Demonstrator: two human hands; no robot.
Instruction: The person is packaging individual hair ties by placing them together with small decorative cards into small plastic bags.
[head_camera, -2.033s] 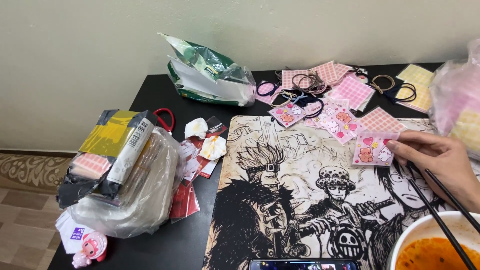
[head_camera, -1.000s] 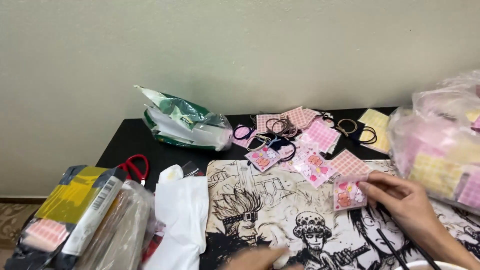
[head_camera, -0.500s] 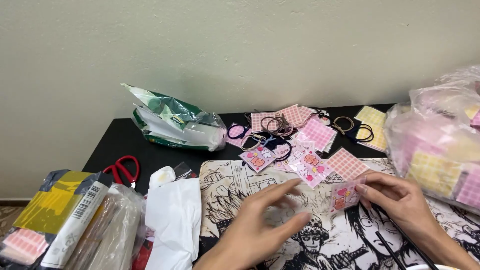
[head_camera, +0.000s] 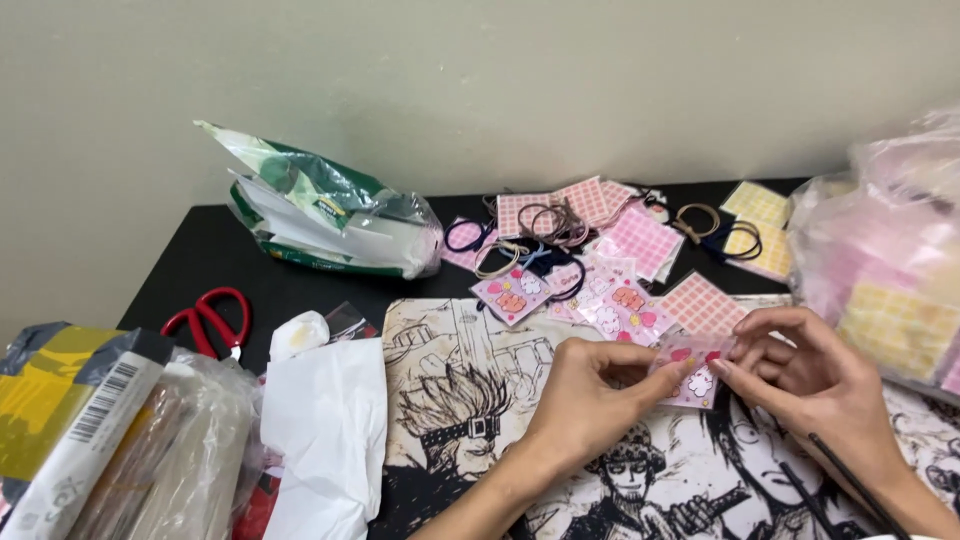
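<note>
On the black table (head_camera: 195, 250), at the front left corner, a clear plastic bundle of yellow and black packets (head_camera: 90, 420) is lying, w/ red-handled scissors (head_camera: 210, 318) just behind it & a crumpled white paper sheet (head_camera: 325, 430) beside it toward the middle. At the back left a crinkled green-and-white foil bag (head_camera: 320, 215) is sitting open on its side. A black-and-white comic-print mat (head_camera: 450, 400) is covering the front middle; along its back edge a scatter of pink checked cards and looped hair ties (head_camera: 560, 225) is spreading toward the back right. Over the mat the left hand (head_camera: 585, 400) is reaching in, thumb & forefinger closed in a narrow pinch on the left edge of a small clear pink sachet with cartoon stickers (head_camera: 698, 383). The right hand (head_camera: 815, 385) is pinching the sachet's right edge, fingers curled in, so both are holding it just above the mat, front right of centre. A thin black stick (head_camera: 850, 480) is lying under the right wrist. At the right edge a big clear bag of pink and yellow checked packets (head_camera: 890, 260) is bulging. Step in hand, as I judge it: fingertip work on the sachet, prob. at its opening or edge; can't tell which. Any next move is calling for a light, steady two-sided pinch, since thin film like this is prob. slipping or creasing easily.
</note>
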